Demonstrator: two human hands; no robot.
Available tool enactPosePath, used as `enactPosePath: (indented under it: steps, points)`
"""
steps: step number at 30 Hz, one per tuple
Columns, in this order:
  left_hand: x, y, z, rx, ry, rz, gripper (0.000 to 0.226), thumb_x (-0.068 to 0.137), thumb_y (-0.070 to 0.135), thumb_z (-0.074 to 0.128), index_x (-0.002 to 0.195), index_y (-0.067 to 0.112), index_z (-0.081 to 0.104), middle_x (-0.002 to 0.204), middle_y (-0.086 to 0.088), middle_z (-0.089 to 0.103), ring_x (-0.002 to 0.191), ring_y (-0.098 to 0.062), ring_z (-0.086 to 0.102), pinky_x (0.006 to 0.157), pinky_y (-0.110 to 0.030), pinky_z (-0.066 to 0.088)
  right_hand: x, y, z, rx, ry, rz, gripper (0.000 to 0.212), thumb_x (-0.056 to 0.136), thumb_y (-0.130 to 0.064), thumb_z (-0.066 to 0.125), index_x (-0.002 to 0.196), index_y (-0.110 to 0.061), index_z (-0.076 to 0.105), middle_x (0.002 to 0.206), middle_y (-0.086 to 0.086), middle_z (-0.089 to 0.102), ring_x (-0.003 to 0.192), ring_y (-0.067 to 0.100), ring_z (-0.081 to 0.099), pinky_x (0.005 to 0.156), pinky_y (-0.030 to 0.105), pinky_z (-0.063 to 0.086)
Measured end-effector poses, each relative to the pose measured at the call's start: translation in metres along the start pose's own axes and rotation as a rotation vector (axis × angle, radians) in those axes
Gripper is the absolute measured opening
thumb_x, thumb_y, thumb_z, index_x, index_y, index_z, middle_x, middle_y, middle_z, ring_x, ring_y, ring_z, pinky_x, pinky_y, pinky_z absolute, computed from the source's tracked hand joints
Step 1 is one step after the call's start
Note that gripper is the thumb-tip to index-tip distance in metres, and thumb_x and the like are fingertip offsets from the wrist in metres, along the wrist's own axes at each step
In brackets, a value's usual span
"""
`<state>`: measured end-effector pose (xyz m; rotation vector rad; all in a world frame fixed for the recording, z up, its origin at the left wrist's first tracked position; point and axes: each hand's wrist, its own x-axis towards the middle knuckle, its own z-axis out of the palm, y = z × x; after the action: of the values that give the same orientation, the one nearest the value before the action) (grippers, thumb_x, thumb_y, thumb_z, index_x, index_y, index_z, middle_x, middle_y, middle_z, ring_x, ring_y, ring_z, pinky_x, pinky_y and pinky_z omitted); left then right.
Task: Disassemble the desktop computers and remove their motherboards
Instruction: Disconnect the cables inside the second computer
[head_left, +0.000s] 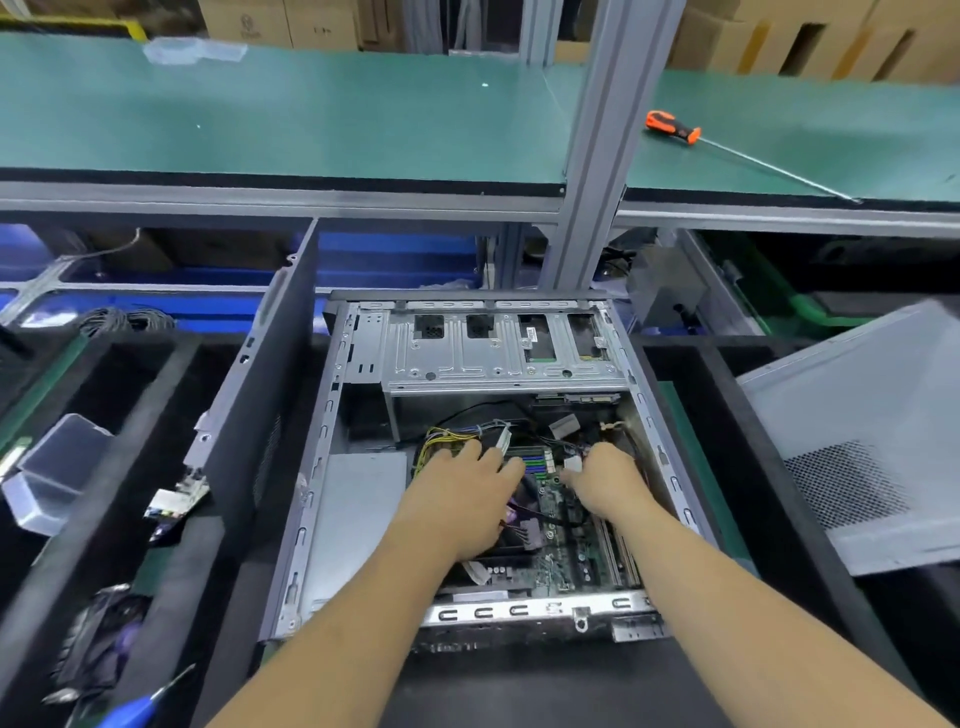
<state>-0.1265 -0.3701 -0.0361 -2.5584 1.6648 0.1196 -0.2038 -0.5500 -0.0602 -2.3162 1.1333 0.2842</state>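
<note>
Both forearms reach in from the bottom edge, cut off below the elbows. Left hand (462, 499) lies palm down inside the open computer case (311, 499), fingers spread over the yellow and black cable bundle (441, 441); fingertips are buried in wires, so cannot tell if it grips anything. Right hand (605, 480) has its fingers curled down by a white connector (571, 464); the grip is hidden, cannot tell. Motherboard (561, 561) sits on the case floor, mostly covered by the hands and cables. Drive cage (498, 348) spans the far end. Case rests on a dark work surface (519, 686). Grey side panel (872, 431) leans at right. Blue-handled tool (135, 709) at bottom left is blurred and cut off. Orange screwdriver (675, 128) lies on the green bench (311, 114) behind; cardboard boxes (810, 36) beyond.
</note>
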Motion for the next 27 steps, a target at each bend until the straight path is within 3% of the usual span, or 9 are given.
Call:
enactPosePath:
  steps: [3, 9, 11, 13, 15, 20, 22, 24, 27]
  points:
    - [-0.001, 0.0, 0.0, 0.043, -0.005, 0.0, 0.049, 0.09, 0.014, 0.056, 0.134, 0.02, 0.034, 0.131, -0.009, 0.047, 0.119, -0.032, 0.041, 0.084, -0.043, 0.039, 0.003, 0.006, 0.001, -0.042, -0.006, 0.018, 0.03, 0.094, -0.017, 0.066, 0.071, -0.009, 0.047, 0.077, 0.009, 0.055, 0.063, 0.021, 0.051, 0.05, 0.027, 0.039]
    - [-0.001, -0.001, 0.002, 0.062, 0.018, 0.012, 0.042, 0.095, 0.016, 0.055, 0.133, 0.02, 0.036, 0.132, -0.01, 0.047, 0.121, -0.032, 0.041, 0.088, -0.044, 0.041, 0.006, 0.01, 0.003, 0.181, -0.02, 0.104, 0.022, 0.098, -0.019, 0.057, 0.082, -0.004, 0.055, 0.075, 0.01, 0.056, 0.067, 0.023, 0.052, 0.059, 0.03, 0.041]
    - [-0.001, -0.001, 0.003, 0.055, 0.032, 0.008, 0.04, 0.097, 0.024, 0.055, 0.133, 0.021, 0.037, 0.132, -0.01, 0.048, 0.121, -0.031, 0.041, 0.093, -0.044, 0.04, 0.009, 0.008, 0.002, 0.188, 0.042, 0.072, 0.025, 0.101, -0.016, 0.051, 0.108, 0.005, 0.063, 0.096, 0.019, 0.066, 0.08, 0.032, 0.06, 0.068, 0.033, 0.047]
    - [-0.001, -0.001, 0.003, 0.06, 0.046, 0.0, 0.04, 0.098, 0.027, 0.055, 0.133, 0.02, 0.037, 0.132, -0.009, 0.049, 0.123, -0.031, 0.041, 0.096, -0.045, 0.039, 0.009, 0.005, 0.001, 0.176, 0.051, 0.042, 0.036, 0.099, -0.005, 0.047, 0.133, 0.001, 0.057, 0.124, 0.023, 0.063, 0.099, 0.036, 0.062, 0.077, 0.034, 0.048]
    - [-0.001, -0.001, 0.002, 0.059, 0.068, -0.017, 0.04, 0.097, 0.028, 0.056, 0.132, 0.02, 0.038, 0.131, -0.007, 0.05, 0.123, -0.031, 0.042, 0.097, -0.045, 0.038, 0.01, 0.001, -0.002, 0.178, 0.05, 0.006, 0.045, 0.095, 0.002, 0.047, 0.139, -0.007, 0.056, 0.134, 0.019, 0.058, 0.106, 0.033, 0.06, 0.081, 0.032, 0.049]
    - [-0.002, -0.003, 0.0, 0.025, 0.12, -0.088, 0.042, 0.092, 0.025, 0.061, 0.129, 0.022, 0.042, 0.127, -0.002, 0.053, 0.121, -0.027, 0.045, 0.097, -0.041, 0.038, 0.015, -0.002, -0.002, 0.22, 0.066, -0.02, 0.011, 0.086, -0.012, 0.059, 0.09, -0.008, 0.068, 0.093, 0.011, 0.068, 0.075, 0.02, 0.055, 0.062, 0.027, 0.042]
    - [-0.003, -0.004, -0.002, 0.006, 0.116, -0.092, 0.039, 0.092, 0.024, 0.06, 0.128, 0.023, 0.045, 0.125, 0.0, 0.054, 0.121, -0.025, 0.045, 0.097, -0.039, 0.039, 0.018, 0.0, 0.003, 0.167, 0.033, -0.069, 0.03, 0.087, -0.026, 0.068, 0.067, -0.012, 0.052, 0.071, 0.007, 0.053, 0.063, 0.019, 0.045, 0.057, 0.03, 0.033]
    - [-0.004, -0.008, -0.005, -0.013, 0.07, -0.059, 0.033, 0.092, 0.024, 0.057, 0.124, 0.024, 0.05, 0.125, 0.002, 0.056, 0.12, -0.024, 0.048, 0.096, -0.039, 0.04, 0.018, 0.001, 0.005, -0.017, 0.02, -0.126, 0.047, 0.089, -0.038, 0.07, 0.061, -0.02, 0.037, 0.071, 0.005, 0.045, 0.065, 0.022, 0.044, 0.056, 0.03, 0.031]
    - [-0.008, -0.019, -0.013, 0.006, 0.004, 0.015, 0.028, 0.092, 0.029, 0.054, 0.12, 0.028, 0.057, 0.122, 0.005, 0.062, 0.118, -0.024, 0.052, 0.094, -0.038, 0.039, 0.019, -0.001, 0.003, -0.247, 0.101, -0.216, 0.037, 0.096, -0.043, 0.06, 0.07, -0.016, 0.058, 0.097, 0.012, 0.063, 0.096, 0.03, 0.058, 0.073, 0.031, 0.046]
